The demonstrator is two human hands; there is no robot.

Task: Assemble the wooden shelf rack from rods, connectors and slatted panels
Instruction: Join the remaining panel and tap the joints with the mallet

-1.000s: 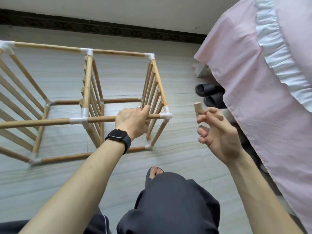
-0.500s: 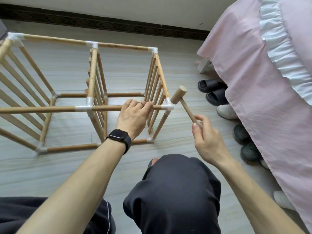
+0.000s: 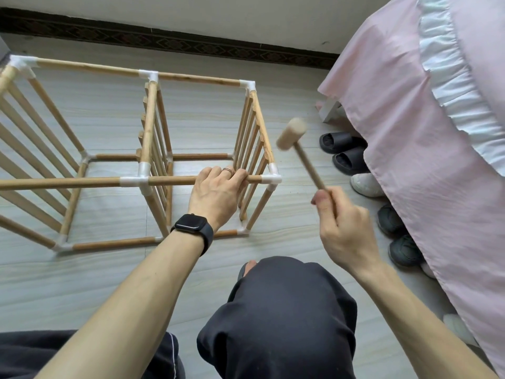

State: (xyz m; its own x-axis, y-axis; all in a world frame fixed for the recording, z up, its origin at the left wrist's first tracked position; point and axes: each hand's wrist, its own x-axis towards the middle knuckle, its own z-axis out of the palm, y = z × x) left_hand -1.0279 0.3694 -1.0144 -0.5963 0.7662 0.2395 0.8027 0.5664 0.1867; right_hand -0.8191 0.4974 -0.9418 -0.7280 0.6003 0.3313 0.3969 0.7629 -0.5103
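The wooden shelf rack lies on its side on the floor, its rods joined by white connectors, with slatted panels standing upright inside it. My left hand grips the near top rod just left of the white corner connector. My right hand grips the handle of a small wooden mallet. The mallet head hangs raised, up and to the right of that corner connector, apart from it.
A bed with a pink cover fills the right side. Under its edge lie black slippers, a white shoe and dark shoes. My knee in dark trousers is in front. A wall with a dark skirting runs behind.
My right hand swung the mallet down against the corner connector, then lifted it away up and to the right. My left hand kept its grip on the rod.
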